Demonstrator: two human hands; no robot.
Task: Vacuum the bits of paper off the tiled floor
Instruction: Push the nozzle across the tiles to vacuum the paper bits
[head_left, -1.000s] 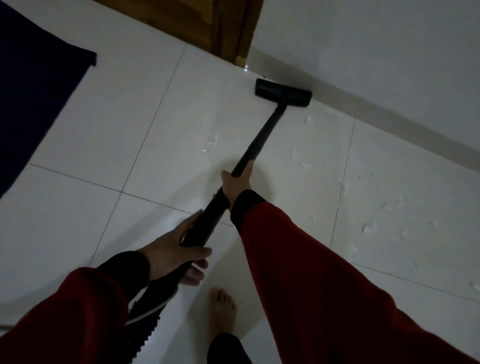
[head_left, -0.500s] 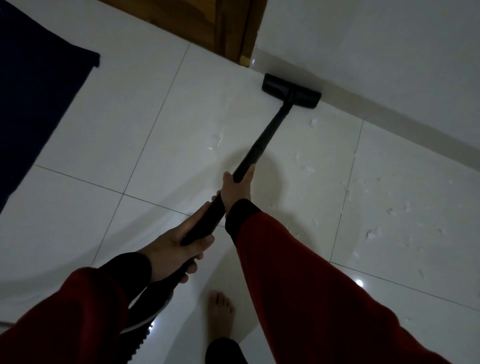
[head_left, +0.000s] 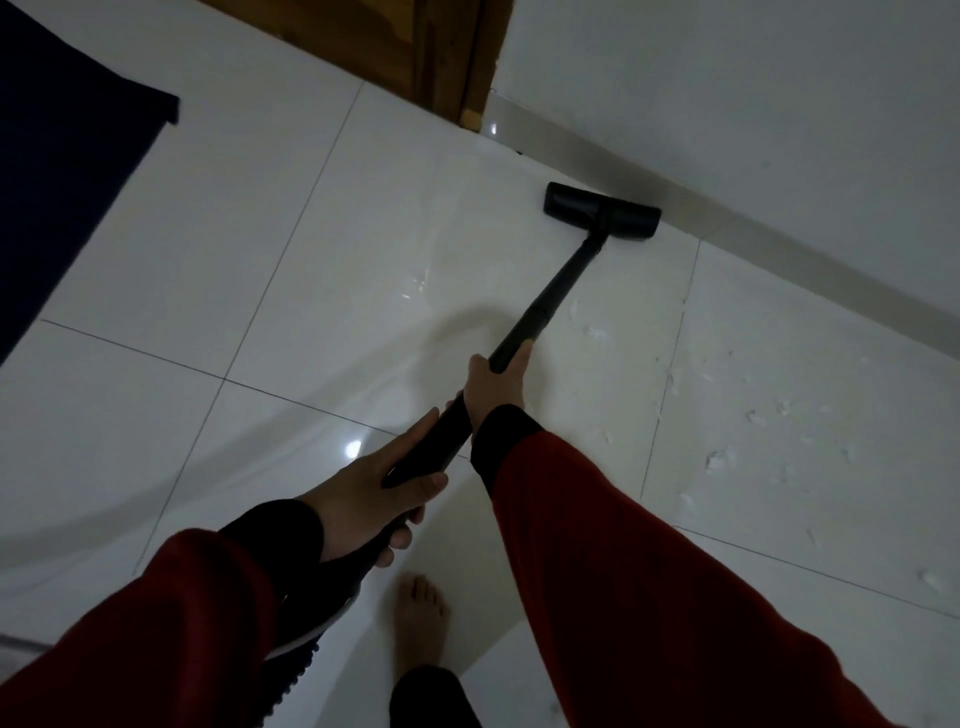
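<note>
2 hands, 1 vacuum, many paper bits

Glossy white tiled floor crossed by thin grey grout lines; white bits of paper on it near the right edge. Black vacuum wand and black floor head. Red sleeves with black cuffs. Dark navy mat; brown wooden door frame; white wall

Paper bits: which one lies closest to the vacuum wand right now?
The bit just right of the wand, below the floor head. The other paper bits lie farther right, past the grout line.
</note>
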